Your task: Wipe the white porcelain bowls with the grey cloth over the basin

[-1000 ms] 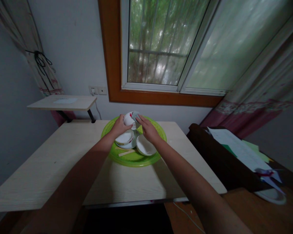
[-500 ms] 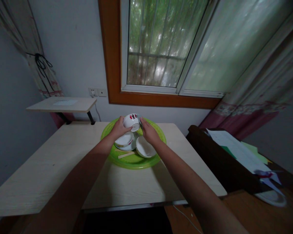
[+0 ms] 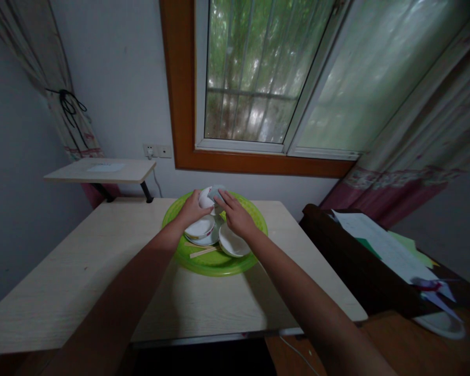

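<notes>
My left hand [image 3: 190,210] is wrapped round a white bowl [image 3: 204,199], lifted and tilted above the far part of a green round tray [image 3: 219,269]. My right hand [image 3: 238,217] presses a grey-blue cloth [image 3: 216,192] against the bowl's outside; whether it is a cloth or a thin sponge is hard to tell. Under my left hand a second white bowl [image 3: 199,228] sits on a white plate [image 3: 216,236]. Another white bowl [image 3: 233,243] lies below my right hand, tilted. Light wooden chopsticks [image 3: 203,252] rest at the tray's near side.
The tray stands on a pale wooden table [image 3: 219,308]. A small raised shelf [image 3: 102,169] with a paper on it is at the back left. A dark brown piece of furniture [image 3: 352,261] with papers [image 3: 384,245] stands to the right. The window [image 3: 254,78] is behind.
The grey-blue cloth has moved from the bowl's right edge back over its outer side, covering the red print seen half a second ago. Both hands keep their hold.
</notes>
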{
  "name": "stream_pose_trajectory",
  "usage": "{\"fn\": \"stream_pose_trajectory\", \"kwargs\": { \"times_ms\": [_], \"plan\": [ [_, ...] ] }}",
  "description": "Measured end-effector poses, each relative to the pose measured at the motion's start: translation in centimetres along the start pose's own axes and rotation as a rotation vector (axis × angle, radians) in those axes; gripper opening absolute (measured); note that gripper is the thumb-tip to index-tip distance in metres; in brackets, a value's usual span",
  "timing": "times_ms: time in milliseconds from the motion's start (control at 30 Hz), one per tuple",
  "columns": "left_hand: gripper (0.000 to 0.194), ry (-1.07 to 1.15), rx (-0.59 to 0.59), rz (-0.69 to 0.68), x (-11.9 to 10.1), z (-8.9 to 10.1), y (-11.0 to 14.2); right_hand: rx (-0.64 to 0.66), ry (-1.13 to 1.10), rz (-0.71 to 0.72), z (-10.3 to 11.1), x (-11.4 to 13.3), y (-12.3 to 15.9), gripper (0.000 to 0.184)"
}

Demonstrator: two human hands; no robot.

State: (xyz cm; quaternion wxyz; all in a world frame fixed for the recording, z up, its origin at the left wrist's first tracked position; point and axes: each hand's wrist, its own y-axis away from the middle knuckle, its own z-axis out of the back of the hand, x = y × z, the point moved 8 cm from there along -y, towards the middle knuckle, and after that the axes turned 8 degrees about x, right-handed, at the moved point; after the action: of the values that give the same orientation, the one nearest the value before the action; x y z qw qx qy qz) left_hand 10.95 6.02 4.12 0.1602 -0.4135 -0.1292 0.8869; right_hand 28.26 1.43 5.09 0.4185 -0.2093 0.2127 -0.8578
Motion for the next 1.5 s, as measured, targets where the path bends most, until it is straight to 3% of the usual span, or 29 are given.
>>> {"fn": "stream_pose_trajectory", "kwargs": {
  "times_ms": [200,400,600,900,1500],
  "plan": [
    [0.056,0.027,-0.008,-0.01,0.3,-0.2,-0.2,0.001,0.009,0.003,0.0,0.0,0.0,0.082],
    [0.055,0.032,-0.008,0.03,0.5,-0.1,-0.3,-0.062,-0.06,-0.115,-0.4,-2.0,0.2,0.087],
    [0.054,-0.007,-0.011,0.032,0.1,0.2,-0.1,-0.073,-0.077,-0.216,-1.0,-3.4,0.5,0.074],
    [0.055,-0.001,-0.012,0.02,-0.1,0.3,0.0,-0.055,-0.063,-0.272,-0.7,-3.5,0.5,0.062],
    [0.061,-0.018,-0.026,0.02,0.3,0.3,-0.3,-0.07,-0.059,-0.201,-0.6,-2.8,0.2,0.069]
  ]
}}
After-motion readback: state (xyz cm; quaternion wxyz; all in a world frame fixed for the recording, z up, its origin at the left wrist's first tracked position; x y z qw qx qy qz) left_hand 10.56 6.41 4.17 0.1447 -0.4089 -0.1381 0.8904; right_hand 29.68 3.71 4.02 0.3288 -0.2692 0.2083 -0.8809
